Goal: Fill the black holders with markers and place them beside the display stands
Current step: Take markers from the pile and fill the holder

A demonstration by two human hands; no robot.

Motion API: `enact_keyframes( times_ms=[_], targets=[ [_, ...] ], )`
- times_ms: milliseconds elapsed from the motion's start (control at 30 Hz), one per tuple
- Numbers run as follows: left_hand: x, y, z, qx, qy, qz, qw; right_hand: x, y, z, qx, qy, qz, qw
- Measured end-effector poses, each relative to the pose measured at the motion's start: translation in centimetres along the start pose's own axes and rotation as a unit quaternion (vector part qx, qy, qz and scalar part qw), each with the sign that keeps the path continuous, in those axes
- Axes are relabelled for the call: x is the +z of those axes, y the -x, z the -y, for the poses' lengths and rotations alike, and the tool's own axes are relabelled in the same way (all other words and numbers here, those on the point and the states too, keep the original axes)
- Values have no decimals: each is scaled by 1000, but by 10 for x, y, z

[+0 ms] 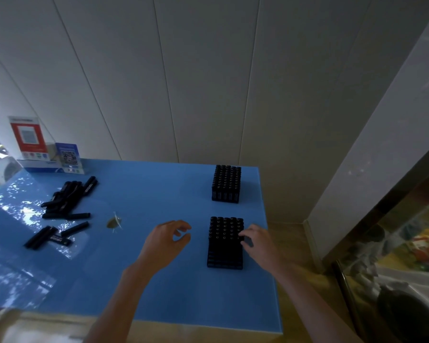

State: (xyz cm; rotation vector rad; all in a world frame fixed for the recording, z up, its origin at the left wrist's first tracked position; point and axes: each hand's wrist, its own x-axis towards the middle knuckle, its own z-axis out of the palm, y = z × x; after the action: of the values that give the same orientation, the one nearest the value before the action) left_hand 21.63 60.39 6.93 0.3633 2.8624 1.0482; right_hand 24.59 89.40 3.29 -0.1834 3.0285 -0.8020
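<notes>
— Where's the near holder (225, 243)?
— Centre-right on the blue counter (159, 293), full of markers. The right hand (258, 240) grips its right edge, fingers curled on the marker tops.
— And the left hand (167, 240)?
— Just left of it, loosely curled, holding nothing. Loose markers (65, 201) lie at mid-left.

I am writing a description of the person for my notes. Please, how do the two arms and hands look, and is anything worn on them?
Both forearms are bare up to the picture's lower edge: no sleeves show. The left hand and right hand carry no gloves, and I see no watch, bracelet or ring, though the image is slightly blurred. Each hand shows slim fingers.
</notes>
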Motion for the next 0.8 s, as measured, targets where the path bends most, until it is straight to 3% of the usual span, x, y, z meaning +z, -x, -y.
enact_keyframes(
  times_ms=[267,500,800],
  targets=[
    [-5,20,-24,-13,14,-14,1000,-25,-3,43,-62,-50,-33,996],
    [-39,58,-28,-31,-36,-132,990,-19,-12,92,-118,-64,-34,990],
    [-101,119,34,-104,-105,-168,975,19,-25,170,-171,-33,7,985]
  ],
)
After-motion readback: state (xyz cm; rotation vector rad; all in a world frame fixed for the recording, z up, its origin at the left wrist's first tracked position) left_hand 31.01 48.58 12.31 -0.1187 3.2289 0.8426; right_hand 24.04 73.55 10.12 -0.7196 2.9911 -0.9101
